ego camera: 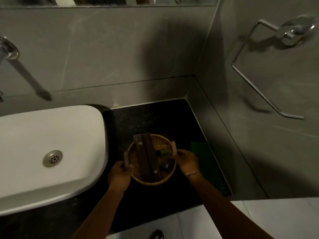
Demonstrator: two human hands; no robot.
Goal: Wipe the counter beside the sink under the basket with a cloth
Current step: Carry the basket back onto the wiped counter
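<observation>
Nearest the viewer, two bare forearms reach in over the front edge of the black speckled bench (155, 118). The left hand (120, 173) is closed around the pale left handle of a round woven basket (151, 180); the right hand (187, 161) is closed around the matching right handle. The basket holds two long dark brown boxes (146, 157) lying side by side, plus a small bottle with a green band (161, 152) and another small dark item too dim to identify. Whether the basket is resting on the bench or just clear of it cannot be told in this light.

Immediately right of the basket, partly behind the right hand, a dark green cloth (202, 152) lies flat on the bench along the side wall. To the left, the white basin (51, 135) sits on the bench, almost touching the basket's left handle. Beyond, the bench runs back to the grey tiled corner; a chrome towel ring (259, 66) hangs on the right wall and a chrome tap fitting (8, 50) shows at far left.

Assessment: the step in hand is clearing the basket off its spot; wiping has not begun. The next move calls for setting the basket on the free surface behind, or holding it in one hand, then freeing a hand for the cloth.
</observation>
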